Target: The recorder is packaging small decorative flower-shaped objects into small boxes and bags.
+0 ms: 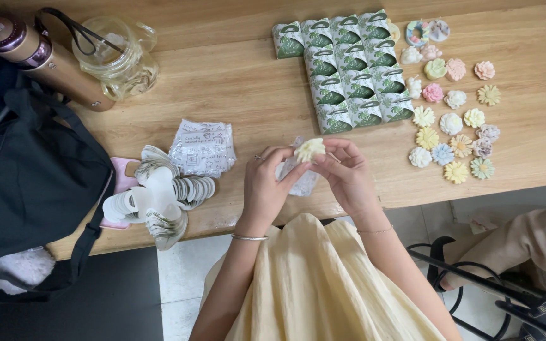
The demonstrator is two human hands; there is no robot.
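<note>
Pale flower piece [309, 149], frame centre, pinched at fingertips of left hand [266, 183] and right hand [347, 173], above clear bag [299, 180].

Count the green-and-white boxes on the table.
13 green-and-white boxes, all in one tight block on the wooden table: four in the far row, then three rows of three nearer the person. None seems hidden.

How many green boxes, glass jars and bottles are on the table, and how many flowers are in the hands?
green boxes: 13
glass jar: 1
bottle: 1
flower, held between left hand and right hand: 1
Total: 16
</note>
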